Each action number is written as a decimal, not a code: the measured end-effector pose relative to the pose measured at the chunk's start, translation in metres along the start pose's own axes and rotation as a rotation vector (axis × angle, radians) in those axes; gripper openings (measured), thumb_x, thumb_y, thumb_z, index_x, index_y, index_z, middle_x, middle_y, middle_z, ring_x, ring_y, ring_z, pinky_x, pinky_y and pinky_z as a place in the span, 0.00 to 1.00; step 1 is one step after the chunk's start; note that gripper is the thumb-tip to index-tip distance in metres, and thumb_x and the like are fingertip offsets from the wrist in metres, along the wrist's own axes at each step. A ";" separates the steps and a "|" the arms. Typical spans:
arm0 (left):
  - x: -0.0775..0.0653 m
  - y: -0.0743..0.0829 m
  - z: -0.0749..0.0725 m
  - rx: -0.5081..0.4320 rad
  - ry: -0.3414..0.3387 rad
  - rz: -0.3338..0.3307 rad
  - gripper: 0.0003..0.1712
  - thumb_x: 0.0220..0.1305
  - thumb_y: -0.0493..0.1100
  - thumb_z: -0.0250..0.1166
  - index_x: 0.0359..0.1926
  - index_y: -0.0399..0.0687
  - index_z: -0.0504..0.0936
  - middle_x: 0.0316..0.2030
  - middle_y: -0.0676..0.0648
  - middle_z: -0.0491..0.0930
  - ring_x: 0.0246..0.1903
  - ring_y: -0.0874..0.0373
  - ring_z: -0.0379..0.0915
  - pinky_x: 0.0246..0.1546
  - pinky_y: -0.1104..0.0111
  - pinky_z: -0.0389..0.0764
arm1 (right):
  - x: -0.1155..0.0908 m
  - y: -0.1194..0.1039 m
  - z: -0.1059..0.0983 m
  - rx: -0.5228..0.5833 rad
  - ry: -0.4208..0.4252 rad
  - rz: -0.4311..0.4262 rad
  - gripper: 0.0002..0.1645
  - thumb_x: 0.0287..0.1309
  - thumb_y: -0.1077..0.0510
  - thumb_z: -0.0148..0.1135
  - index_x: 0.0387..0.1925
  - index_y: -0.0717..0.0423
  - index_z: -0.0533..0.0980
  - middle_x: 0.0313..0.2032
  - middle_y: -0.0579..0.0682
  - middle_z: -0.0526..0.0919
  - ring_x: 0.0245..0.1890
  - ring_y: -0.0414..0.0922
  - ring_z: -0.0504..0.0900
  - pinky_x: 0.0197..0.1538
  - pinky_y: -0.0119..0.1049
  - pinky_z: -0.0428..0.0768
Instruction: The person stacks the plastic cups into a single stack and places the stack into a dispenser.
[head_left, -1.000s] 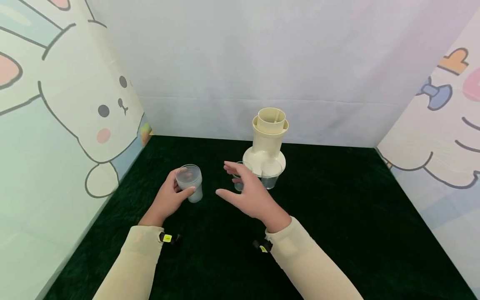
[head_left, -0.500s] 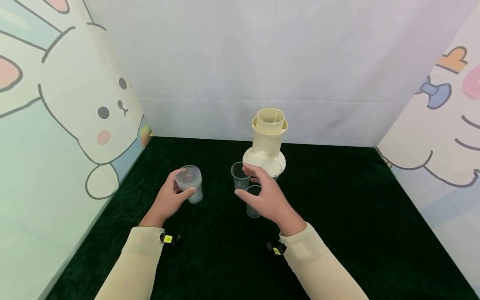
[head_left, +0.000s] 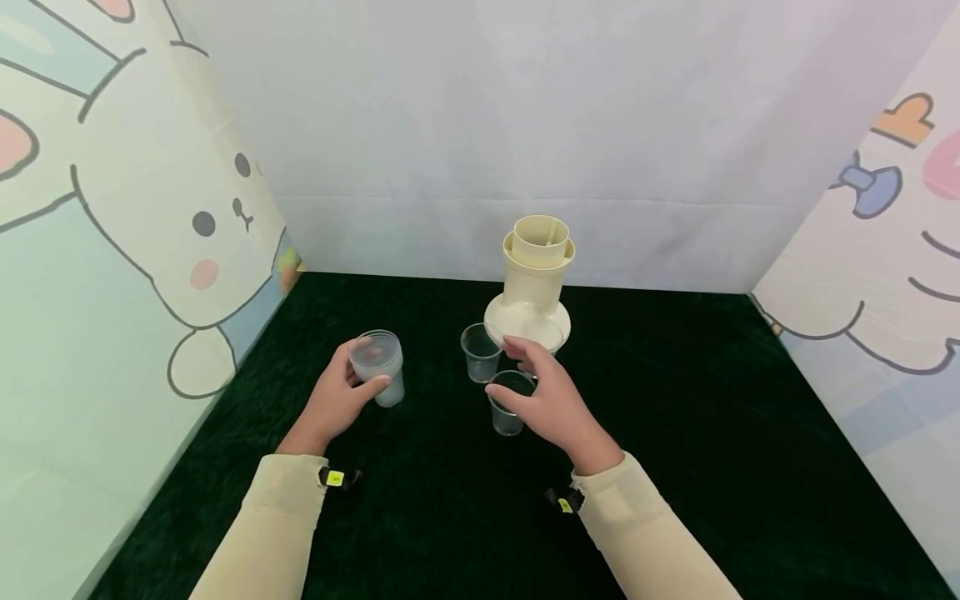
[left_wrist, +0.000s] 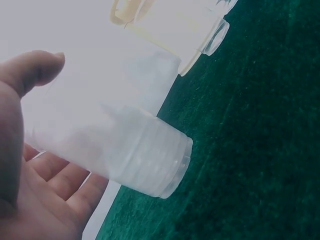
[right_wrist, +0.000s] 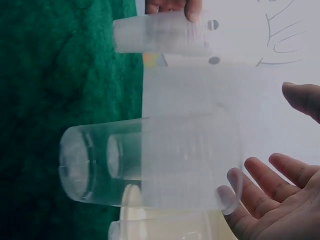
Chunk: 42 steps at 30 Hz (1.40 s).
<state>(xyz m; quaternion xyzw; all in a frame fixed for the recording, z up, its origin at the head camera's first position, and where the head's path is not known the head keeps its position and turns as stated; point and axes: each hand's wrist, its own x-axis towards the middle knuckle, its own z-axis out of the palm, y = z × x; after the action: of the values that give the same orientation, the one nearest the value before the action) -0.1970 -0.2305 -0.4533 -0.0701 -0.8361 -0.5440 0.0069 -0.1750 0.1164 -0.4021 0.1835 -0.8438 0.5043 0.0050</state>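
My left hand (head_left: 334,403) grips a stack of clear plastic cups (head_left: 388,385), its thumb on the near side; the left wrist view shows the nested cups (left_wrist: 150,155) upright. My right hand (head_left: 553,407) is beside a single clear plastic cup (head_left: 507,418), its fingers spread and loosely bent. In the right wrist view the thumb (right_wrist: 302,97) stands off that cup, while the fingertips (right_wrist: 234,176) are close to its rim; whether they touch cannot be told. Another clear cup (head_left: 482,365) stands behind on the left. A third is partly hidden behind the right hand.
A cream plastic holder (head_left: 533,285), a tube on a round base with an open top, stands at the back. Dark green cloth (head_left: 675,433) covers the table. A pale wall (head_left: 420,150) rises behind, with cartoon-printed sheets (head_left: 202,275) on both sides.
My right hand has moved right and slightly toward me. The near cup, hidden at first, now stands in front of the other two with the fingers loosened. My left hand keeps its stack in place.
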 end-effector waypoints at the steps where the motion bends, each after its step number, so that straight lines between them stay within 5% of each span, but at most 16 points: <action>1: 0.000 0.000 0.000 0.000 0.000 0.001 0.48 0.69 0.57 0.69 0.79 0.51 0.53 0.71 0.40 0.62 0.70 0.42 0.63 0.69 0.43 0.65 | -0.001 0.001 0.000 0.000 0.000 0.011 0.41 0.64 0.46 0.72 0.73 0.48 0.66 0.69 0.48 0.71 0.68 0.45 0.70 0.70 0.52 0.70; 21: -0.001 0.002 -0.002 -0.004 -0.003 -0.010 0.47 0.70 0.55 0.69 0.79 0.50 0.53 0.71 0.39 0.63 0.71 0.41 0.62 0.69 0.42 0.65 | -0.004 0.014 0.001 0.038 0.045 0.054 0.41 0.62 0.48 0.74 0.72 0.51 0.68 0.69 0.46 0.72 0.69 0.47 0.71 0.72 0.55 0.66; 42: 0.001 -0.001 -0.002 0.005 -0.002 -0.010 0.48 0.69 0.57 0.70 0.79 0.51 0.54 0.71 0.40 0.63 0.70 0.40 0.63 0.69 0.41 0.65 | -0.013 0.042 0.006 0.094 -0.034 0.162 0.52 0.53 0.39 0.79 0.74 0.43 0.64 0.70 0.47 0.72 0.70 0.46 0.69 0.73 0.53 0.66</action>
<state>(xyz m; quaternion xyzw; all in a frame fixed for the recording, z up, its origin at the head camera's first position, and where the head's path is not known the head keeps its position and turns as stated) -0.1984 -0.2321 -0.4533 -0.0663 -0.8379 -0.5417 0.0036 -0.1754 0.1331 -0.4425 0.1233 -0.8313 0.5388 -0.0587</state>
